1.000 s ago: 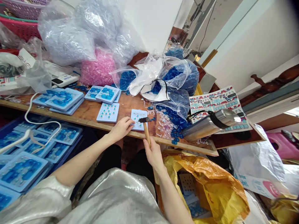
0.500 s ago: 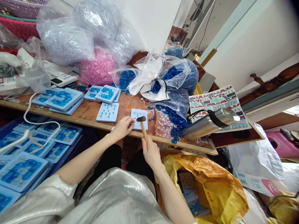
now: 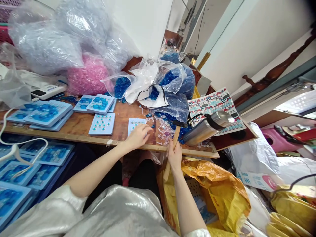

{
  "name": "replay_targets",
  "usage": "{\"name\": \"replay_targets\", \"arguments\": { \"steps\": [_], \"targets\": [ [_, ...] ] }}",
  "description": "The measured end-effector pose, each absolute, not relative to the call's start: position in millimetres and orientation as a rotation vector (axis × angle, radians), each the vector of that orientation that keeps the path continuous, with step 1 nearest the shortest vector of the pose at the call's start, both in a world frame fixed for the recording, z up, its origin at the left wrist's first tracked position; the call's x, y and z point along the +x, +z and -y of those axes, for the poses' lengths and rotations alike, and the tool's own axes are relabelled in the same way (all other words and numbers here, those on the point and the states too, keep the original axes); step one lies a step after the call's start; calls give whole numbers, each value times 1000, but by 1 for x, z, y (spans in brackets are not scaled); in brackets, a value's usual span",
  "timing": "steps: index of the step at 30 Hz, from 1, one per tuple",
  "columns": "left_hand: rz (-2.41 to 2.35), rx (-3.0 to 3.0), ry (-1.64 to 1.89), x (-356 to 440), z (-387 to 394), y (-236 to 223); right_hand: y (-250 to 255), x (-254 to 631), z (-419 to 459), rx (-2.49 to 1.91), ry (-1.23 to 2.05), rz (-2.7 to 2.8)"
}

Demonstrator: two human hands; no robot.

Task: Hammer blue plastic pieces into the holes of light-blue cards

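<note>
My right hand (image 3: pixel 174 154) grips the wooden handle of a hammer (image 3: pixel 176 136). Its black head is raised over the right part of the bench, in front of blue pieces. Close by, my left hand (image 3: pixel 138 136) reaches across the lower part of a light-blue square panel (image 3: pixel 136 121), fingers stretched to the right. Small teal-centred fittings show on the uncovered part of that panel. To its left lies a similar panel (image 3: pixel 101 124) with rows of the same fittings. Small clear plastic pieces (image 3: pixel 166 131) are scattered just right of my left hand.
Stacked panels with blue parts (image 3: pixel 46 113) lie on the left of the bench. Open bags of blue pieces (image 3: pixel 170 77) stand behind. A steel flask (image 3: pixel 206 130) leans at the right. Below are a yellow sack (image 3: pixel 217 184) and more panels (image 3: pixel 53 153) at the left.
My right hand has drawn the hammer off the panel, to the right. My left hand has shifted rightward and now covers the panel's lower part. The whole view has turned somewhat right.
</note>
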State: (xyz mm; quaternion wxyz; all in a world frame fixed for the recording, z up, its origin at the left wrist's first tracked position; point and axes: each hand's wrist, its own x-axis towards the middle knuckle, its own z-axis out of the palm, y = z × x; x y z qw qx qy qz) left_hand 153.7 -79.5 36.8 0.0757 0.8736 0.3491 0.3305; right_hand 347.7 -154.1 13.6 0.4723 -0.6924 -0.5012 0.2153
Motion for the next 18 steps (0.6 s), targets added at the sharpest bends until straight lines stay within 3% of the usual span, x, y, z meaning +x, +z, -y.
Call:
{"name": "replay_targets", "arguments": {
  "steps": [7,12,18],
  "targets": [
    [-872,2860,551,221,64,23,4,352,151,-1606,600,1239],
    [-948,2613,760,201,68,26,3,353,151,-1558,694,1184],
    [-1303,2138,1107,123,58,44,4,352,153,-1561,699,1181]
  ]
}}
